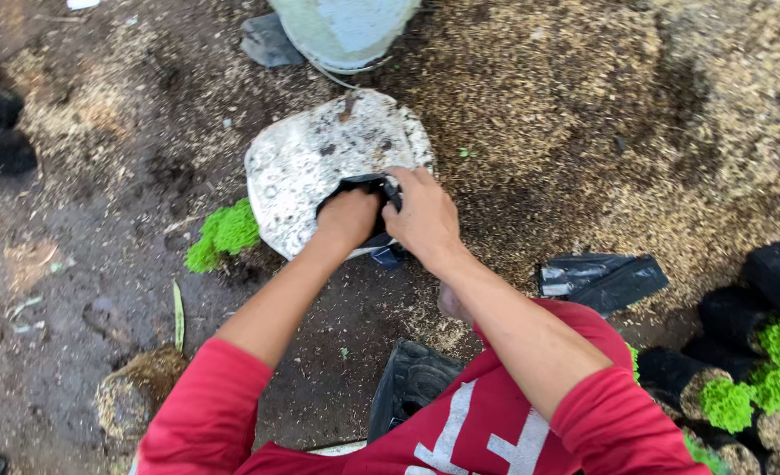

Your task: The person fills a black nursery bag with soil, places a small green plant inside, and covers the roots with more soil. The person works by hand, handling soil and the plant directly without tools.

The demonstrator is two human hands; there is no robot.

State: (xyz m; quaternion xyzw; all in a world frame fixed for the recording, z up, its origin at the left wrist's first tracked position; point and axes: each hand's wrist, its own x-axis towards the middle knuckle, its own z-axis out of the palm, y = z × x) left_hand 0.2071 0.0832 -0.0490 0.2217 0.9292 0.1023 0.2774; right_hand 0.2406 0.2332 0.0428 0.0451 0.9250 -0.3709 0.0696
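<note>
We see both hands meet over a small black plastic planting bag (374, 189), thin and crinkled, which lies on a flat, rounded white slab (306, 163) speckled with dirt. The left hand (348, 218) is pushed into the bag's mouth with its fingers hidden inside, so we cannot tell how they are curled. The right hand (423, 215) pinches the bag's rim between curled fingers and thumb.

Just left of the slab sits a tuft of bright green, mossy seedling foliage (223, 236). A pale, scuffed plastic bucket (346, 31) stands beyond the slab at the top edge. To the right, a glossy flattened black plastic bag (601, 280) lies on the ground, and further right a cluster of filled black bags topped with the same green growth (759, 374) stands packed together.

The ground is dark, damp soil (99, 264) on the left, giving way to a dry, coarse heap of tan husks (583, 105) on the right. Red sleeves (209, 409) cover our upper arms.
</note>
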